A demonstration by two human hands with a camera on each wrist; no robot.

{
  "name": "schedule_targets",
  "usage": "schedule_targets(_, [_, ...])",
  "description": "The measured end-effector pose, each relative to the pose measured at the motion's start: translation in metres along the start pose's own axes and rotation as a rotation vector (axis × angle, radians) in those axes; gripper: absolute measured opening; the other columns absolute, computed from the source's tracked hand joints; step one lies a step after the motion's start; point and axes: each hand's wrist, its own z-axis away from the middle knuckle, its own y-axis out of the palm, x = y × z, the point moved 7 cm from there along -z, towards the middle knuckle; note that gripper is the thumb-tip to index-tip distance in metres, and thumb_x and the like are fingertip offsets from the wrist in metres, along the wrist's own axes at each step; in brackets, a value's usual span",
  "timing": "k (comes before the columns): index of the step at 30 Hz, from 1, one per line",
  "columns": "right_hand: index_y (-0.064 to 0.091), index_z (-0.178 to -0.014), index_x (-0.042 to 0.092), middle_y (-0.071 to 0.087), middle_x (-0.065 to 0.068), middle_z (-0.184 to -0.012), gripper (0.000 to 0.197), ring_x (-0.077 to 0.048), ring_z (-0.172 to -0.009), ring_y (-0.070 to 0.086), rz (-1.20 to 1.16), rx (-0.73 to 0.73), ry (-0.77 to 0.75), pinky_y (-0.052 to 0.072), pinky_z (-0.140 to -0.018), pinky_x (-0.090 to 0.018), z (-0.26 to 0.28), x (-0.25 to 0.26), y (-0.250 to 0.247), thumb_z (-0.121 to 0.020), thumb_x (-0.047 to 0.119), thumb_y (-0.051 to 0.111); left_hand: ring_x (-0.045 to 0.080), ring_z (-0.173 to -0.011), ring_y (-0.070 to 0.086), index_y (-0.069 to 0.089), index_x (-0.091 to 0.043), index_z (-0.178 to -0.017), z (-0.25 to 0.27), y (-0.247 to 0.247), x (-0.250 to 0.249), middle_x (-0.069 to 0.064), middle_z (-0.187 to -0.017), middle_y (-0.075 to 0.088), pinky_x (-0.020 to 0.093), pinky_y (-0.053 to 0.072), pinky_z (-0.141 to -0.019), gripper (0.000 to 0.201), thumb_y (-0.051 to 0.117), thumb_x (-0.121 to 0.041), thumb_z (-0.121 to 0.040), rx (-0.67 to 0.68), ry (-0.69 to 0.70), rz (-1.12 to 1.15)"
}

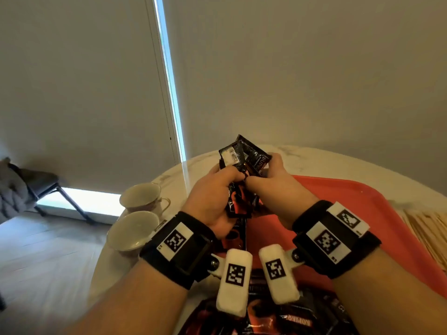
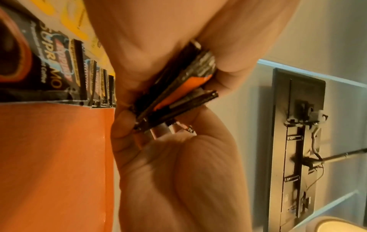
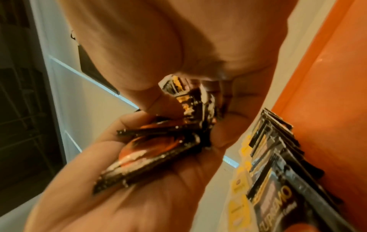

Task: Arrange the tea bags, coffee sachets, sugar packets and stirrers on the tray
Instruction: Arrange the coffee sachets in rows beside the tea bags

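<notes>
Coffee sachets (image 1: 244, 165) sit bunched in both my hands' grip, left hand (image 1: 212, 201) and right hand (image 1: 273, 187), above the tray (image 1: 377, 201), where a row already lies; stirrers (image 1: 428, 228) wait outside.

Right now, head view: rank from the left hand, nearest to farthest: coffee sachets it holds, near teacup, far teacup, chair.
1. Coffee sachets: in the left hand, also held by the right hand, above the tray.
2. Near teacup: at the table's left edge, beside the left wrist.
3. Far teacup: just behind the first.
4. Chair: on the floor, far left.
</notes>
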Motion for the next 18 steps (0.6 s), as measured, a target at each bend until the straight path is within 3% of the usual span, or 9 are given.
schedule_targets(3, [0.028, -0.138, 0.051, 0.070, -0.006, -0.106, 0.078, -0.037, -0.081, 0.075, 0.104, -0.023, -0.065, 0.061, -0.068, -0.061, -0.001, 0.003, -0.006, -0.082, 0.012, 0.067, 0.039, -0.085, 0.072, 0.058, -0.003, -0.137, 0.000, -0.002, -0.002, 0.030, -0.119, 0.069, 0.056, 0.060, -0.077, 0.049, 0.054, -0.005, -0.088, -0.057, -0.020, -0.011])
schedule_targets(6, [0.043, -0.139, 0.041, 0.068, 0.007, -0.105, 0.066, -0.021, -0.069, 0.073, 0.243, -0.030, -0.150, 0.062, -0.061, -0.040, 0.002, 0.012, -0.010, -0.085, 0.012, 0.068, 0.034, -0.067, 0.071, 0.058, 0.001, -0.134, 0.005, -0.001, -0.008, 0.024, -0.097, 0.070, 0.046, 0.061, -0.064, 0.044, 0.053, -0.003, -0.091, -0.112, -0.059, -0.041])
schedule_targets(12, [0.057, -0.127, 0.036, 0.068, 0.015, -0.105, 0.045, 0.000, -0.077, 0.065, 0.385, -0.092, -0.209, 0.044, -0.058, -0.015, 0.004, 0.022, -0.023, -0.086, 0.034, 0.077, 0.036, -0.079, 0.071, 0.061, 0.001, -0.130, 0.010, 0.009, -0.017, 0.025, -0.103, 0.069, 0.050, 0.064, -0.070, 0.040, 0.061, 0.002, -0.090, -0.118, -0.048, -0.159])
schedule_targets(15, [0.062, -0.118, 0.036, 0.066, 0.017, -0.106, 0.039, -0.002, -0.093, 0.063, 0.485, -0.118, -0.234, 0.044, -0.070, -0.017, 0.005, 0.029, -0.031, -0.084, 0.041, 0.078, 0.039, -0.077, 0.075, 0.061, -0.001, -0.130, 0.011, 0.003, -0.016, 0.028, -0.108, 0.070, 0.050, 0.062, -0.069, 0.042, 0.060, 0.006, -0.088, -0.168, -0.033, -0.125])
schedule_targets(18, [0.064, -0.114, 0.035, 0.068, 0.016, -0.109, 0.040, -0.008, -0.094, 0.067, 0.435, -0.079, -0.229, 0.051, -0.081, -0.030, 0.001, 0.028, -0.036, -0.079, 0.046, 0.079, 0.044, -0.083, 0.076, 0.058, -0.004, -0.132, 0.013, -0.002, -0.013, 0.028, -0.102, 0.074, 0.052, 0.062, -0.069, 0.043, 0.053, 0.007, -0.090, -0.146, -0.027, -0.100])
